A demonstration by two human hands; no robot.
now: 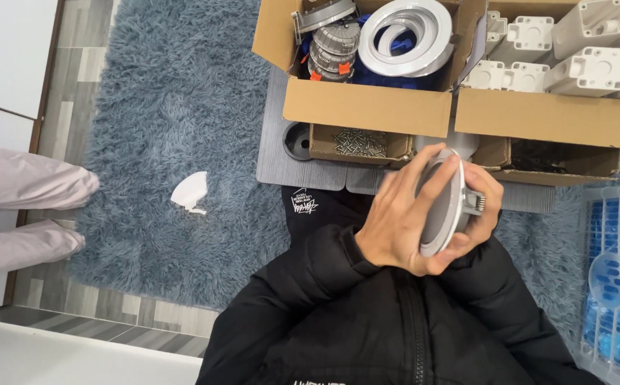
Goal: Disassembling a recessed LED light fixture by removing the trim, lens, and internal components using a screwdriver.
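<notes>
Far off to the left of the fingers, another person's legs in pale trousers (21, 207) lie at the edge of a shaggy grey-blue rug (174, 107), with a scrap of white paper (190, 191) on the pile between them and the hands. Closer in, up and to the left of the fingers, an open cardboard box (367, 107) holds grey round fittings with orange clips (333, 50) and white trim rings (406, 36); just above the fingertips a small shallow carton of screws (358, 142) sits on a grey mat (281, 167).

At the middle, the left hand (395, 224) spreads its fingers (424, 175) over the face of a round grey-rimmed downlight fitting (444, 214), held on edge in front of the black jacket (395, 321). The fingers are apart yet pressed on the disc, the thumb under its lower rim. Behind the fitting, the right hand (482, 207) clasps the back, its fingers curled around the metal spring clip (475, 203) at the far side.

Up and right of the fingers, a second cardboard box (552, 117) carries white plastic brackets (588, 64). Furthest right, a pale plastic crate (616, 278) holds blue and clear parts.
</notes>
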